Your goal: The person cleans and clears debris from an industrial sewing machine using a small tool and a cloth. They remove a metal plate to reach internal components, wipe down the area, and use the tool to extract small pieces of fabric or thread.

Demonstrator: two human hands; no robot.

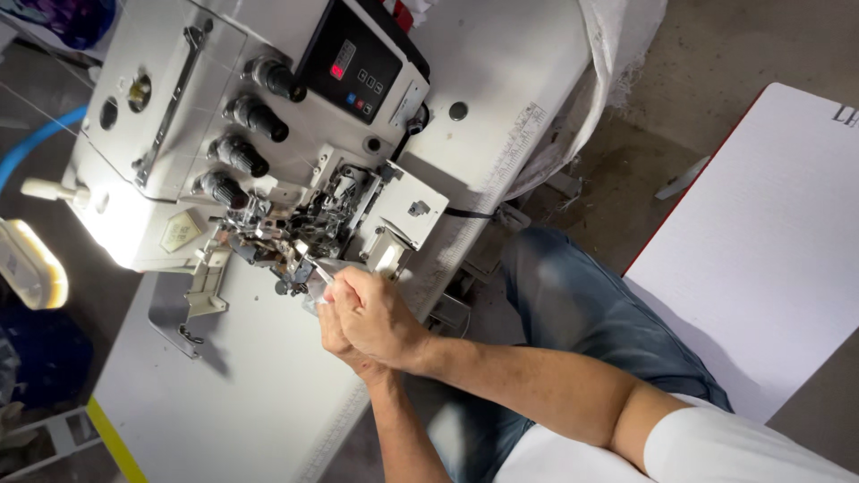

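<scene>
The left hand (333, 333) is mostly hidden under the right hand (374, 313). Both sit pressed together at the sewing machine's (242, 143) needle part (300, 241), pinching something too small to make out.

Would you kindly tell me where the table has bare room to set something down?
Bare table lies below the machine, left of the hands. It is crowded at the needle area, where both hands work.

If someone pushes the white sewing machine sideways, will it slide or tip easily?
Probably not. The sewing machine looks bulky and metal, so likely heavy. Its broad base sits flat on the white table, so tipping seems unlikely. Both hands work at its needle area.
</scene>
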